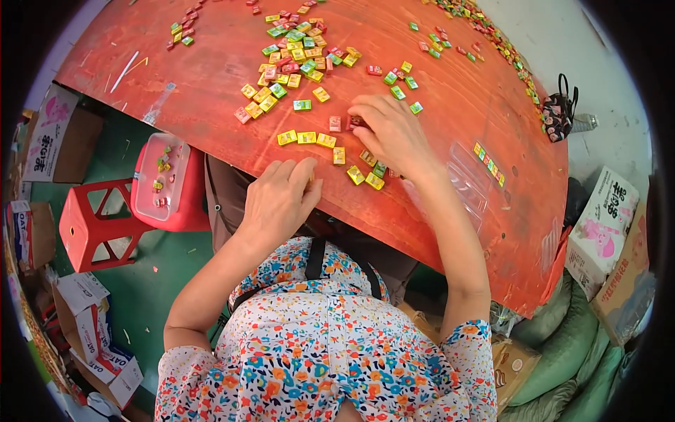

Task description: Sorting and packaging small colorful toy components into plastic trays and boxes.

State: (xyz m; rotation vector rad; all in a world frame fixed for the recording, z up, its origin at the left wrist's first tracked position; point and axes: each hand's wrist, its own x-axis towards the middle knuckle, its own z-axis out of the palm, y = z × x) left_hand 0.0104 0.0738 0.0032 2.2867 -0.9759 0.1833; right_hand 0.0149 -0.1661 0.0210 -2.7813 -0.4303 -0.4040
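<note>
My right hand (394,133) reaches over the red table, its fingers bent down onto a small dark red box (354,122). Beside that lies a pinkish red box (335,124). My left hand (281,193) hovers at the table's near edge, fingers curled toward the thumb; what they hold, if anything, is mostly hidden. Between the hands lie several small yellow boxes (306,138) in a loose row. More yellow boxes (375,181) and a green box (380,169) sit under my right wrist.
A heap of small coloured boxes (299,53) covers the table's far middle. Clear plastic trays (467,186) lie right, near a row of boxes (489,163). At left stand a red stool (98,228) and a red tub (184,211). A patterned bag (559,116) sits at the right edge.
</note>
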